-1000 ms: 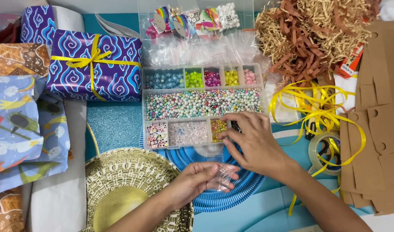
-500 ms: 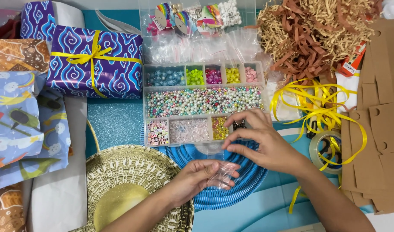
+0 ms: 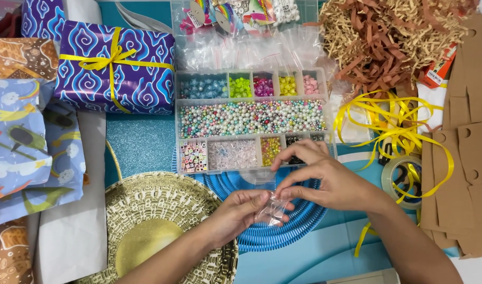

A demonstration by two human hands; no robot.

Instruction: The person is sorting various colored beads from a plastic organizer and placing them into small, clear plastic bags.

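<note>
My left hand (image 3: 240, 210) pinches a small clear plastic bag (image 3: 271, 211) over a blue ribbed plate (image 3: 299, 223). My right hand (image 3: 325, 178) meets it from the right, its thumb and fingertips pinched together at the bag's mouth; whether a bead sits between them is too small to tell. Just behind both hands lies a clear compartment box (image 3: 251, 120) full of coloured and pearly beads, with letter beads at its front left.
A gold woven plate (image 3: 146, 221) lies at the front left. A blue wrapped gift (image 3: 114, 68) with a yellow bow and sheets of wrapping paper (image 3: 25, 152) fill the left. Yellow ribbon (image 3: 393, 126), a tape roll (image 3: 401, 179), brown card pieces (image 3: 472, 158) and shredded paper (image 3: 388, 37) are at the right.
My right hand drew back from the front compartments of the bead box and came down to the mouth of the bag. My left hand stayed put holding the bag.
</note>
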